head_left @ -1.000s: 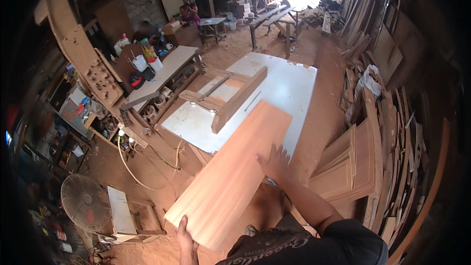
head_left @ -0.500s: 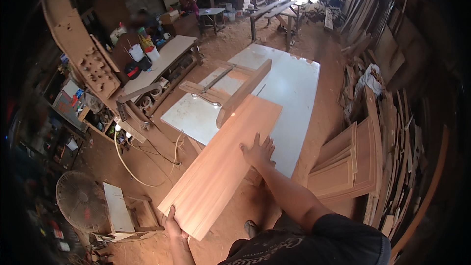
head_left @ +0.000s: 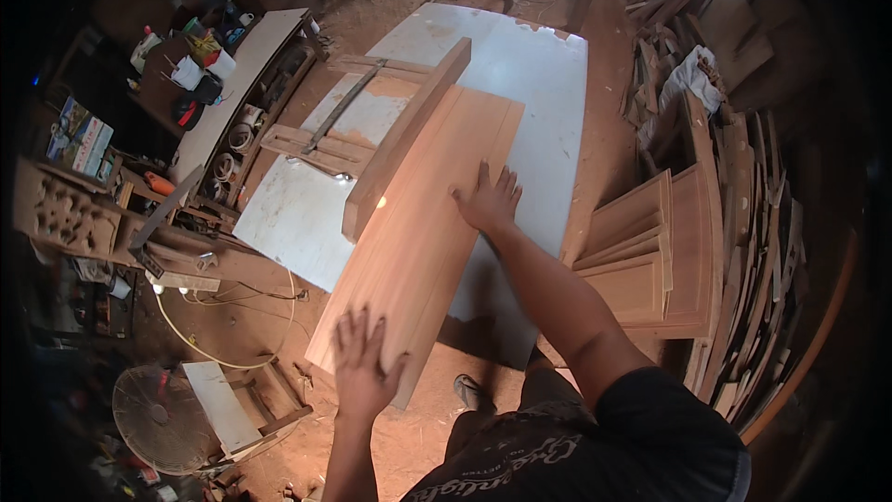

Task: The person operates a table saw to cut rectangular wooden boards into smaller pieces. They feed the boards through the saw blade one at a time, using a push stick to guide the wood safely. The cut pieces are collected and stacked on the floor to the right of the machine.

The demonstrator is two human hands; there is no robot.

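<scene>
A long, wide wooden board (head_left: 423, 214) lies lengthwise over a white-topped table (head_left: 534, 130), its near end jutting past the table edge. Flat on the near end is my left hand (head_left: 365, 358), fingers spread. My right hand (head_left: 488, 202) rests with fingers apart on the board's right side, about midway along. Against the board's left side runs a thick wooden rail (head_left: 409, 139), a straight fence on the tabletop. A wooden frame with a dark metal bar (head_left: 344, 107) stands left of the rail.
Wooden panels (head_left: 641, 251) and upright planks (head_left: 757, 251) lean at the right. On the left are a long bench (head_left: 246, 84) with containers, a pale cable (head_left: 200, 344) and a round fan (head_left: 163, 418). A person sits in the far left background.
The board has slid forward along the rail, farther onto the table. My left hand went from gripping the near end to lying flat on top. My view has tipped downward.
</scene>
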